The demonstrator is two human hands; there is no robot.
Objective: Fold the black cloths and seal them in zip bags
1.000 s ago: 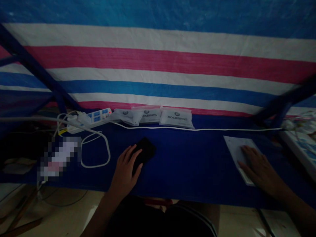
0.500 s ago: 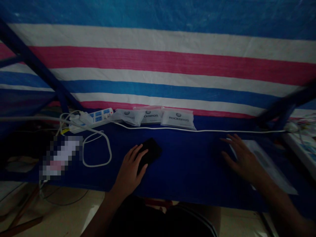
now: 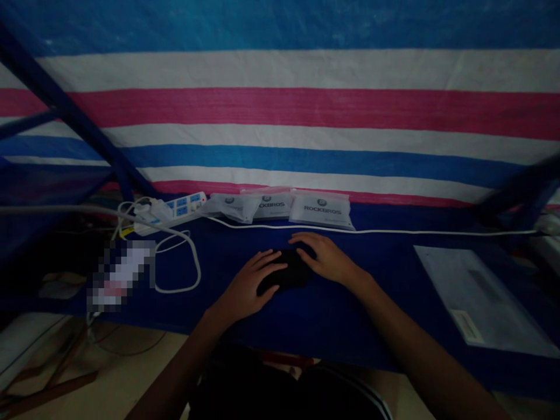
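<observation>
A small, dark black item point(image 3: 292, 269), soft-looking and perhaps folded cloth, lies on the blue tabletop point(image 3: 350, 332); its exact kind is too dim to tell. My left hand point(image 3: 254, 286) grips its left side, fingers over the top and thumb along the near edge. At its right far corner is my right hand point(image 3: 326, 256), thumb and fingers apart and curving around that end; whether it touches is unclear. Off to the right, a clear plastic bag point(image 3: 476, 297) with a white label lies flat, with no hand on it.
Behind the hands lie several frosted zip bags point(image 3: 321, 210) marked ROCKBROS. A white cable point(image 3: 394, 231) crosses the table's rear. A power strip point(image 3: 184, 207) with plugs and a looped cord point(image 3: 199, 268) is at left, beside a blurred-out object point(image 3: 122, 274). A striped tarp point(image 3: 306, 108) hangs behind.
My right hand has moved left from the clear plastic bag to the black item. My left hand and the black item have shifted slightly right. The view has turned a little.
</observation>
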